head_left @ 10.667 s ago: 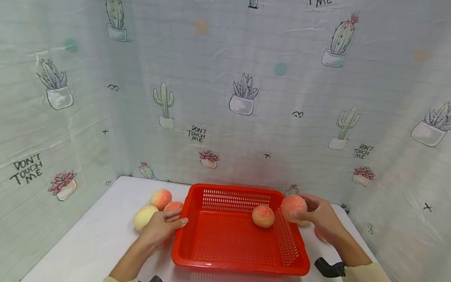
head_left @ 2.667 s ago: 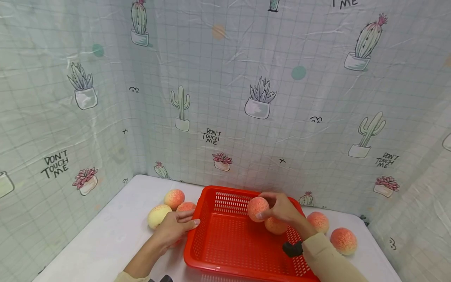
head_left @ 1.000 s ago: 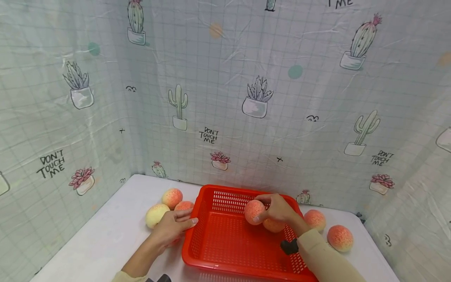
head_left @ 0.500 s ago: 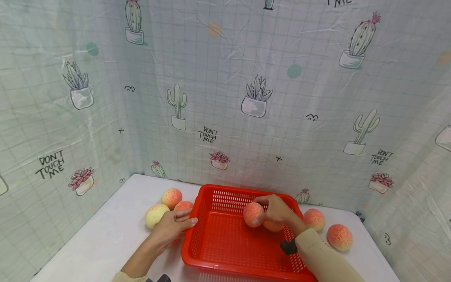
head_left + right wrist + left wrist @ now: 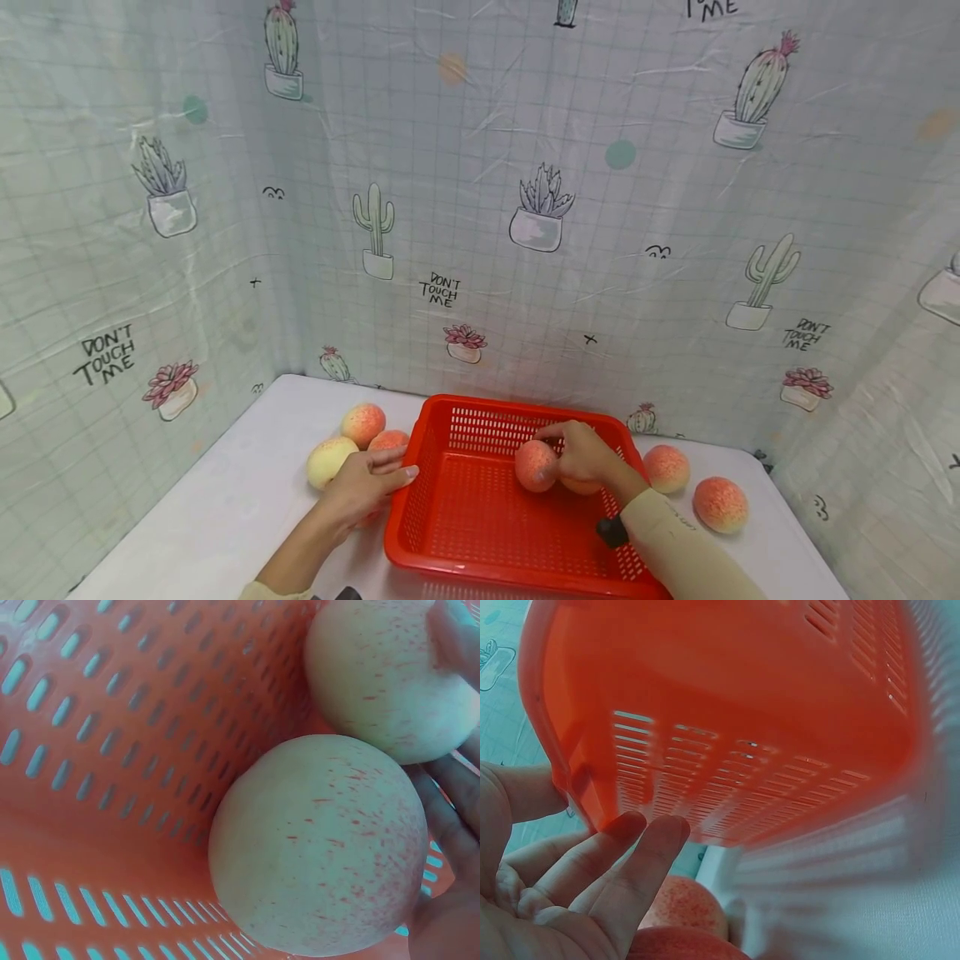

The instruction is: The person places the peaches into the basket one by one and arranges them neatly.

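My right hand [image 5: 587,454] holds a pink-red peach [image 5: 536,466] low inside the red plastic basket [image 5: 480,568]. In the right wrist view, the thumb lies against this peach [image 5: 390,682], with fingers behind it. A second peach [image 5: 581,485] sits just to its right in the basket, partly covered by the hand; it fills the middle of the right wrist view. At the basket's left side, my left hand [image 5: 362,487] grips the rim. Its thumb is at the rim and its fingers [image 5: 656,847] lie against the slotted wall outside.
Several peaches, including a pale yellow one [image 5: 330,463] and a pink one [image 5: 363,424], lie left of the basket around my left hand. Two more peaches, one nearer [image 5: 720,505] and one farther [image 5: 667,468], lie to its right. Behind the white table [image 5: 187,517] hangs a cactus-print curtain [image 5: 480,167].
The right hand has brought the peach from over the basket's right rim leftward into the basket, and lowered it beside the other one. The left hand keeps its place on the rim.
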A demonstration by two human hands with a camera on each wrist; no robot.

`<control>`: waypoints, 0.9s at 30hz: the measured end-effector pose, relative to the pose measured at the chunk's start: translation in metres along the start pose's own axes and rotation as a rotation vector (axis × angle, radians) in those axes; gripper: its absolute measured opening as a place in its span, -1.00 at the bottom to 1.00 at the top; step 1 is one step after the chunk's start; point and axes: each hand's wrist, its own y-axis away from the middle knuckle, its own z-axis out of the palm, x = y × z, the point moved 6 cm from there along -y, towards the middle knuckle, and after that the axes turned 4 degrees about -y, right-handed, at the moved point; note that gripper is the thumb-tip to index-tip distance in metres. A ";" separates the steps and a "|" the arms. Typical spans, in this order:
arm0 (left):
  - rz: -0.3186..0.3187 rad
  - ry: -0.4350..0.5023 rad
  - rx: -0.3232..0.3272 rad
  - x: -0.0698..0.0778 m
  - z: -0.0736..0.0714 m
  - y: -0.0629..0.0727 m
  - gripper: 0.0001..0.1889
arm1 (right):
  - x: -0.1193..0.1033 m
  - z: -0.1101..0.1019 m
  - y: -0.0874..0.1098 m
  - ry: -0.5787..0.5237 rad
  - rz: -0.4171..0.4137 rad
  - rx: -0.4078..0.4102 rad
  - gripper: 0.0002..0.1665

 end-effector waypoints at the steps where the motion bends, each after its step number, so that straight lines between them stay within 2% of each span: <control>1: 0.000 0.001 0.001 0.000 0.000 0.000 -0.34 | 0.000 0.000 0.000 0.010 -0.004 0.007 -0.35; 9: 0.001 -0.011 0.003 -0.001 0.004 0.002 -0.35 | 0.001 -0.002 0.008 0.032 0.010 0.026 -0.31; 15: -0.004 -0.019 0.026 0.000 0.003 0.001 -0.37 | 0.000 -0.014 0.011 0.002 -0.028 0.077 -0.33; 21: -0.001 -0.020 0.031 0.003 0.002 0.002 -0.37 | 0.004 -0.032 0.019 -0.120 -0.011 0.121 -0.30; 27: -0.003 -0.010 0.032 0.002 0.001 0.002 -0.37 | 0.008 -0.055 0.033 -0.259 0.044 0.138 -0.25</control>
